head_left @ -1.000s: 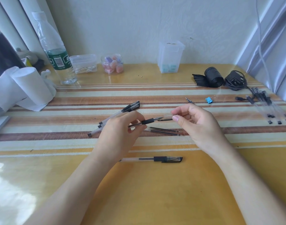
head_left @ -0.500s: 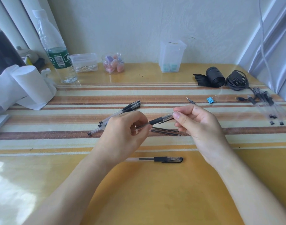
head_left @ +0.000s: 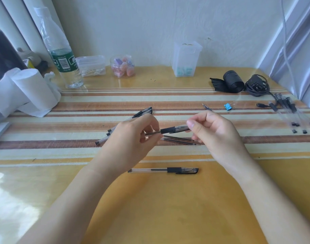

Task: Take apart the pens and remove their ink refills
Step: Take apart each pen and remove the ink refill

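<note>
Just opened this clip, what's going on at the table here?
A person is taking pens apart. The left hand grips the barrel of a pen held above the table, and the right hand pinches its other end. Two refills lie on the table just under it. One whole pen lies nearer the person, a few more pens sit behind the left hand, and loose barrels lie at the far right.

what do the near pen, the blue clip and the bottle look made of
Near pen: clear glossy plastic barrel, refill visible inside; black band looks matte, perhaps rubber. Blue clip: likely painted metal, with shiny wire handles. Bottle: thin clear plastic, see-through with a printed label.
</note>
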